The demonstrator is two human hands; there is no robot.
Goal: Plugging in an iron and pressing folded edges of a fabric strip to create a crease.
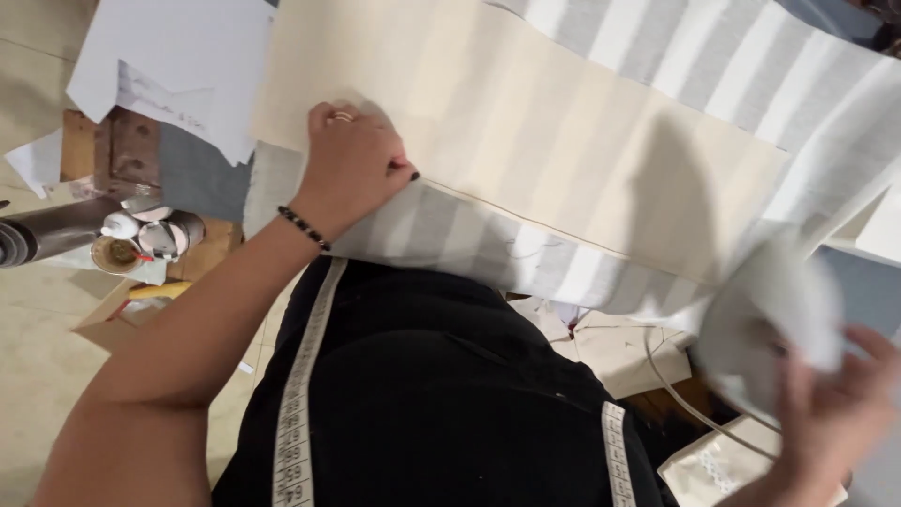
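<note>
Cream, grey and white stripes over black

The striped fabric (751, 84) runs in broad grey and white bands; the pattern paper (526, 122) on it is plain cream. Below it, a white tape measure (298, 394) hangs on black clothing (441, 404), and a black bead bracelet (302, 227) circles the wrist.

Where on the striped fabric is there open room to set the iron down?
Open: the cream panel between the left hand and the iron in the right hand. Also the striped fabric at upper right. Crowded: the left edge, with paper sheets and small pots.
</note>
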